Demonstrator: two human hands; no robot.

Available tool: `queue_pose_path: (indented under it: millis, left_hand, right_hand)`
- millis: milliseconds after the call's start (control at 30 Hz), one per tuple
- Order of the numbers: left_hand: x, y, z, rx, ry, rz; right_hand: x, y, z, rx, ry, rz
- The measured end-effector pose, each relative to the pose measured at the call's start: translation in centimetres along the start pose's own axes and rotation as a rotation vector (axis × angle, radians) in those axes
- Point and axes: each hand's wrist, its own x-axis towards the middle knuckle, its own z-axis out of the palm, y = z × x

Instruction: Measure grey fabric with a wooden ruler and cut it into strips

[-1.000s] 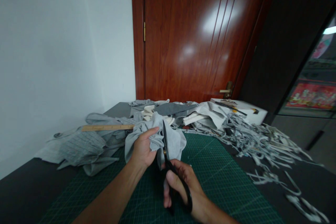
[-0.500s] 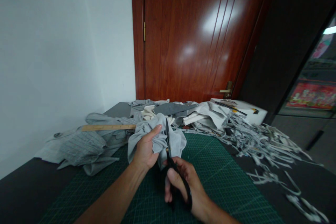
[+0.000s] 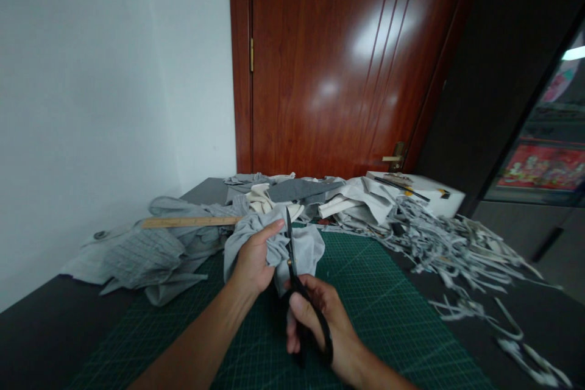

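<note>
My left hand (image 3: 256, 261) grips a bunched piece of light grey fabric (image 3: 307, 248), thumb lying on top of the folds. In my right hand (image 3: 320, 311) is a pair of black-handled scissors (image 3: 292, 250), with fingers and thumb through the loops. The blades point away from me and lie against the cloth, just right of my left thumb. How far the blades are apart is hard to see. Both hands are above the green cutting mat (image 3: 365, 292). The lower blade is partly hidden by the fabric.
A wooden ruler (image 3: 192, 222) lies across a heap of grey fabric (image 3: 150, 250) at the left. Cream and grey cloth pieces (image 3: 361, 195) lie at the back. To the right are a pile of thin fabric strips (image 3: 448, 244) and a white box (image 3: 450, 198). Behind stands a brown door (image 3: 311, 61).
The top of the bunched fabric has sunk slightly, and the scissors' tip has shifted a little left and down. Both hands stay in almost the same place.
</note>
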Motion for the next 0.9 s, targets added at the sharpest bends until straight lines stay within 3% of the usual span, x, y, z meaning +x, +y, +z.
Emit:
queue_pose_path:
  millis: [167, 333, 533, 900]
  left_hand:
    - [0.01, 0.14, -0.17, 0.000, -0.051, -0.056]
    - [-0.20, 0.49, -0.13, 0.021, -0.027, -0.161]
    - [-0.29, 0.57, -0.03, -0.011, -0.004, -0.107]
    - [-0.17, 0.63, -0.07, -0.108, -0.026, -0.043]
  right_hand:
    - [0.03, -0.22, 0.05, -0.005, 0.018, 0.006]
    - [0.10, -0.17, 0.05, -0.004, 0.035, 0.017]
    - [0.10, 0.12, -0.04, 0.014, 0.038, 0.010]
    - [-0.58, -0.81, 0.19, 0.059, -0.084, -0.045]
